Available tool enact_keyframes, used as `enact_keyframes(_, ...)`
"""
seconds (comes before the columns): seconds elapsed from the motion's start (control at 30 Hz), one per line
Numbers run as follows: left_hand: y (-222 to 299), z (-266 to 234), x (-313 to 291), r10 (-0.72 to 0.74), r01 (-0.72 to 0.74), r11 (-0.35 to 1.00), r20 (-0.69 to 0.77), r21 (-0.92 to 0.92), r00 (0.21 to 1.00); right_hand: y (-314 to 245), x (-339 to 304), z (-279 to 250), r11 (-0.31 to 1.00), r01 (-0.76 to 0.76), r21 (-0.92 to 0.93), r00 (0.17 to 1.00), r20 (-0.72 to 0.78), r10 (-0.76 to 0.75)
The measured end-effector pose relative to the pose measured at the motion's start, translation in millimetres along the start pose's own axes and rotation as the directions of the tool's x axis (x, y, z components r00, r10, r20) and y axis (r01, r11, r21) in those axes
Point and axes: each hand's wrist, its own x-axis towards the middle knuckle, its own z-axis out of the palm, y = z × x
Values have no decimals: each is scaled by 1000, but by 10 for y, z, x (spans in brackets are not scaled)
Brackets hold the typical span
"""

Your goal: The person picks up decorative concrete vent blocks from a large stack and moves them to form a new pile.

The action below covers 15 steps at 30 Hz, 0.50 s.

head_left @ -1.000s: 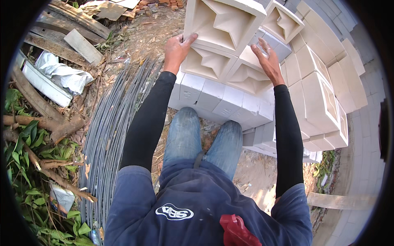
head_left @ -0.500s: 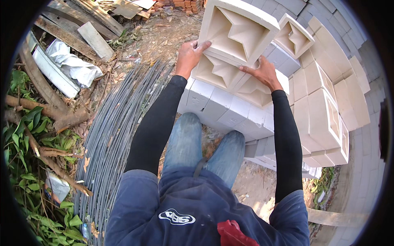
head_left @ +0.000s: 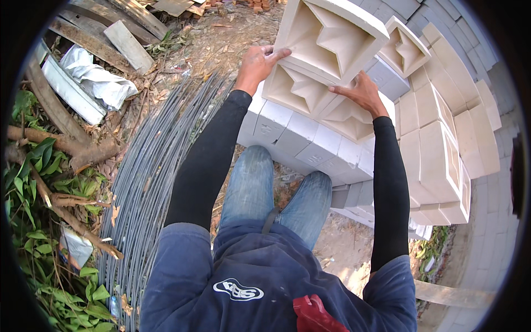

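A cream ventilation block with a zigzag-shaped opening rests on top of two similar blocks, a left one and a right one. My left hand closes on its lower left corner, thumb lying along the front rim. At the lower right corner is my right hand, its thumb against the bottom edge and its fingers bent round the side, partly hidden. Beneath these blocks runs a row of whitish solid blocks, just ahead of my knees.
More cream ventilation blocks are stacked at the right, and a single one stands beyond my right hand. Long thin steel rods lie to my left. Farther left are cut branches, leaves, old planks and a white sheet.
The view has shifted slightly, so the blocks appear a little farther right. My right hand's fingers have spread somewhat from the thumb; my left hand keeps to the same corner.
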Motion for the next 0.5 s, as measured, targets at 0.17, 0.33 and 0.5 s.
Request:
enact_keyframes(0.17,-61,26,25,3,-1,999,-48,50,999,69,28,94,997,51,56,996,-70,-47)
enact_keyframes(0.33,-87,29,38,24,-24,999,-21,25,999,68,22,74,998,30,64,999,-46,-27)
enact_keyframes(0.5,-28,21,11,17,-17,1000,-5,-17,1000,6,5,1,1000,-10,26,1000,-4,10)
